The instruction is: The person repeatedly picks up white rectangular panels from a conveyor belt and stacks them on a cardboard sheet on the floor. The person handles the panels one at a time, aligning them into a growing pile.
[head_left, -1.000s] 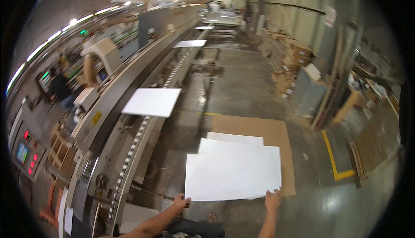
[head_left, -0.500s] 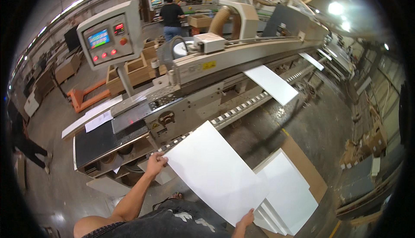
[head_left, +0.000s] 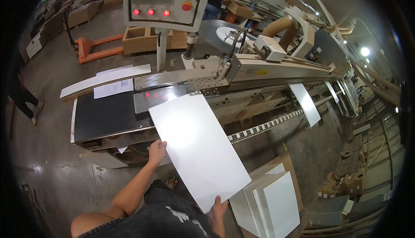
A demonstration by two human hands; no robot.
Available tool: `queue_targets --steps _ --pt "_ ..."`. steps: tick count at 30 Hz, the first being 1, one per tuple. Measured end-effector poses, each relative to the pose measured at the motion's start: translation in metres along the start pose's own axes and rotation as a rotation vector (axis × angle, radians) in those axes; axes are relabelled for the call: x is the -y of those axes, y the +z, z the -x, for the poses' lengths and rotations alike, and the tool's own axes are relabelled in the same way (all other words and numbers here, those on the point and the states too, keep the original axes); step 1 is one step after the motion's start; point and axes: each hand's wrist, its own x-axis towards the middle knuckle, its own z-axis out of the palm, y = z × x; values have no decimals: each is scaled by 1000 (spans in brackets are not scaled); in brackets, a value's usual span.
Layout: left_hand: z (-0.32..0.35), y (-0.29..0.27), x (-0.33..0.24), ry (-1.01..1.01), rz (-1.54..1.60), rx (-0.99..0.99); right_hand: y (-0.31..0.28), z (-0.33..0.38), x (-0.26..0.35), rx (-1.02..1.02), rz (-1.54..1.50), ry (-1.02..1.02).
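The left hand [head_left: 156, 152] was partly closed, its fingers curled on the left edge of a white board [head_left: 199, 151]. The right hand [head_left: 218, 208] was closed on the near short edge, its thumb on top. The board lay slanted between the two hands, its far end overlapping a metal plate [head_left: 158, 98] on the machine [head_left: 272, 78]; whether they touched could not be told. To the left of the board were a black tabletop [head_left: 103, 114] and a sheet of paper [head_left: 113, 89]. To its right, near its near end, a stack of white boards [head_left: 270, 203] stood on cardboard [head_left: 290, 171]. Farther right of the board, another white panel [head_left: 304, 104] lay across the machine. Beyond the board's far end stood a control box [head_left: 168, 15] and, farther left, an orange pallet jack [head_left: 97, 51].
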Motion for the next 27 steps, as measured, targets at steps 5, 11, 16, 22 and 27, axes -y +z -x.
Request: queue_targets --steps 5,11,16,22,27 --pt "-6 3 -14 26 -53 134 38 13 29 316 210 126" --pt "-38 4 -3 24 -36 128 79 13 44 298 257 79" --pt "-63 14 4 51 -54 148 88 3 52 234 259 72" --pt "-62 61 -21 -52 156 143 73 -42 73 249 345 48" --pt "-74 117 -35 -59 157 159 42 -94 90 252 386 65"
